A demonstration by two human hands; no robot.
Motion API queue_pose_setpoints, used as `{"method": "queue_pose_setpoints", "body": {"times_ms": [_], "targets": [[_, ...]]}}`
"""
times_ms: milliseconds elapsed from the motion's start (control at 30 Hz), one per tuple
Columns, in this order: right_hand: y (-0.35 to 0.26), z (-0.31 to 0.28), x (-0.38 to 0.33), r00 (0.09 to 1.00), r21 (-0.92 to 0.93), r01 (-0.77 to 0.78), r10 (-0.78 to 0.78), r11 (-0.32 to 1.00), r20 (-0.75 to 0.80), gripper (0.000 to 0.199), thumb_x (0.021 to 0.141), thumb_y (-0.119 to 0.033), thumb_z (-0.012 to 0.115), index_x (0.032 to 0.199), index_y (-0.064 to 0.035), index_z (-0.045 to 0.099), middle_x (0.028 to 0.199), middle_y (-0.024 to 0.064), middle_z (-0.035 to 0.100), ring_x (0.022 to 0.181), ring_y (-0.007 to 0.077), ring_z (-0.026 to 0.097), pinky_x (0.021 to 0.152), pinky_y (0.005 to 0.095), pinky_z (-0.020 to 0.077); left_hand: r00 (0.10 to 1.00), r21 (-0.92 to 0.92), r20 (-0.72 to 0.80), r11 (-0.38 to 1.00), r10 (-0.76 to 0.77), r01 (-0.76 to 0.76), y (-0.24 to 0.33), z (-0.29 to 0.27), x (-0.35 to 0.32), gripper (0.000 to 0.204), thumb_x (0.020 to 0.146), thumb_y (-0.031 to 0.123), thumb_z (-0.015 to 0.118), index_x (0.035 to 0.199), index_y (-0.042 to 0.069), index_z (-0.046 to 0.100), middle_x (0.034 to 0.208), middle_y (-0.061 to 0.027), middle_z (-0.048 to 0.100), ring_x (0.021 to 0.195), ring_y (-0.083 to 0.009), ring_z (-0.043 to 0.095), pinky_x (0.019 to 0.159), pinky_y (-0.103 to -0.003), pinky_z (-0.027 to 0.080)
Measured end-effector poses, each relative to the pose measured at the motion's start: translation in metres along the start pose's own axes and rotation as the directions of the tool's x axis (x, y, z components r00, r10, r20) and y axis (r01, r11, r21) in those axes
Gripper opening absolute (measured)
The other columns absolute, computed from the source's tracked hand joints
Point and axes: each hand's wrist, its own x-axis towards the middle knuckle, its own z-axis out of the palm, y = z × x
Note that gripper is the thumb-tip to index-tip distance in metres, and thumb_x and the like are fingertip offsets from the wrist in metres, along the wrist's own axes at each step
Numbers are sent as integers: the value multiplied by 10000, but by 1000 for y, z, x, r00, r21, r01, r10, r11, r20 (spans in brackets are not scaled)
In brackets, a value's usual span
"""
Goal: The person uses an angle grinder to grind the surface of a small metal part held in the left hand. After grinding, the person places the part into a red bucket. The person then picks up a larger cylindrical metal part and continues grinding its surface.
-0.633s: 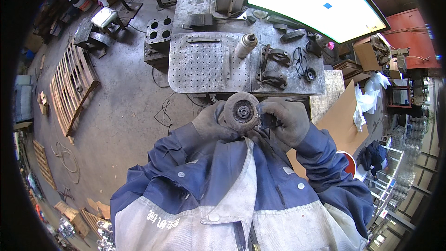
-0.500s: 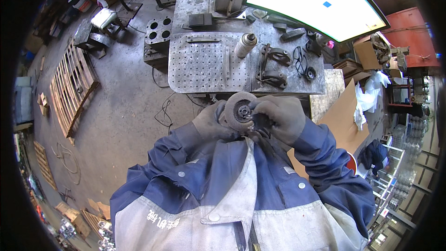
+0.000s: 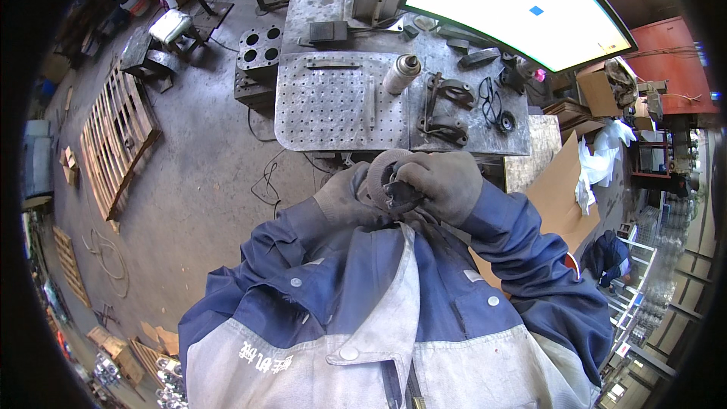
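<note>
Round grey disc (image 3: 381, 174), rough-faced, held up close to the chest, between both hands and just above the open collar of the blue and grey work jacket (image 3: 394, 310). Dark hub at its middle, half covered by a glove. Left hand (image 3: 344, 198), in a grey work glove, cupped under and behind the disc, fingers curled round its left edge. Right hand (image 3: 443, 182), gloved the same, closed over the disc's right side, fingertips pressed in at the dark centre; whether pinching a small part there or only the hub, cannot tell. Hands touching each other across the disc.

Just beyond the hands, a metal desk (image 3: 462, 140) with a perforated plate (image 3: 333, 102) laid on its left half. On the desk, past the right hand: a pale spray can (image 3: 401, 73) lying tilted, two dark metal brackets (image 3: 447, 110) side by side, a coil of black cable (image 3: 491, 98) beside them. Farther still, a black box (image 3: 328, 32) near the desk's back edge and a large bright panel (image 3: 515, 7) slanting above it.

Left of the desk, beyond the left hand, a dark block with round holes (image 3: 259, 49). Well off to the left of the left hand, a wooden pallet (image 3: 113, 140) flat on the concrete floor (image 3: 204, 182), loose cable trailing nearby. To the right of the right hand, a sheet of brown cardboard (image 3: 556, 189) leaning by the desk's corner; farther right, another person in blue (image 3: 609, 254), bent over, small in the view.
</note>
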Motion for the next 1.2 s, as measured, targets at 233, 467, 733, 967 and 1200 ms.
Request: {"method": "queue_pose_setpoints", "body": {"times_ms": [233,467,733,967,1200], "targets": [[1,2,-13,963,204,-5,60,979,-263,394,775,-52,818,1144,-111,691,1108,129,760,955,337,779,771,411,622,1000,-67,11,998,4,-3,-2,0,0,882,692,114,1007,1426,6,531,1321,-68,691,1202,-156,659,1074,-349,539],[6,1,-23,971,369,-37,121,929,-206,498,738,88,811,1187,-87,688,1145,149,771,994,347,784,824,382,624,999,-135,44,991,14,-8,-2,1,-3,880,700,107,1007,1432,5,528,1302,-63,701,1170,-146,668,1046,-345,558],[2,5,-11,997,195,-45,55,980,-45,405,751,-153,852,1129,-131,708,1071,117,758,925,376,762,745,442,604,1000,-68,13,998,5,-5,-5,3,-1,919,689,121,1011,1455,-1,519,1359,-85,666,1240,-167,641,1103,-358,524],[-5,8,-11,992,45,-101,104,994,-68,444,710,-118,859,1127,-128,709,1018,121,743,884,369,764,726,435,602,1000,-64,16,998,15,-14,-5,2,-1,930,687,126,1017,1462,1,517,1363,-85,670,1238,-169,644,1107,-359,522],[-5,6,-21,947,323,-38,137,946,-291,412,737,-82,826,1129,-116,702,1085,135,750,844,360,763,697,426,599,999,-152,29,988,-17,22,4,2,-5,915,705,119,1005,1467,3,512,1340,-73,687,1198,-152,662,1054,-338,556]]}}
